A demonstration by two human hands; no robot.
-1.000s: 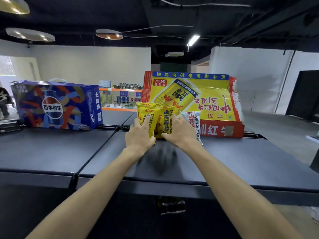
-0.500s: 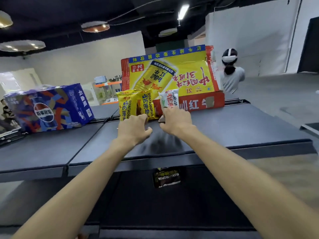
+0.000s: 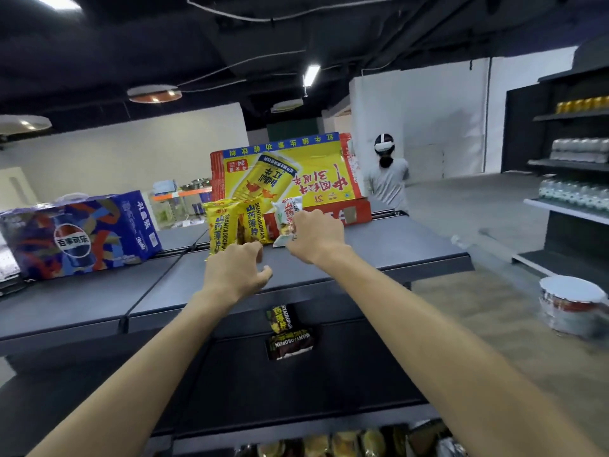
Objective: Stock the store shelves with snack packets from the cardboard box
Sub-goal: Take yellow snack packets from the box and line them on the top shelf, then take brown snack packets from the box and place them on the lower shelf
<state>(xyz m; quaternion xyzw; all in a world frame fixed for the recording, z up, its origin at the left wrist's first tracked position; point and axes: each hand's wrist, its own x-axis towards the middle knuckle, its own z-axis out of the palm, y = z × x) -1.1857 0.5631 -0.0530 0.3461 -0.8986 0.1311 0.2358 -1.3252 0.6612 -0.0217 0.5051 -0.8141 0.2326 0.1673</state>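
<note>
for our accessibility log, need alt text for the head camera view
Two bare arms reach over a dark top shelf: the right hand holds a white snack packet upright, and the left hand hangs loosely curled before two yellow packets. Behind them stands a yellow-and-red cardboard box; a blue drinks carton sits to the left.

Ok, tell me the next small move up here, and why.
Probably stand the white packet upright beside the yellow packets and release it. The right hand grips it slightly tilted, apart from them, while the left hand hovers just in front of them, holding nothing.
</note>
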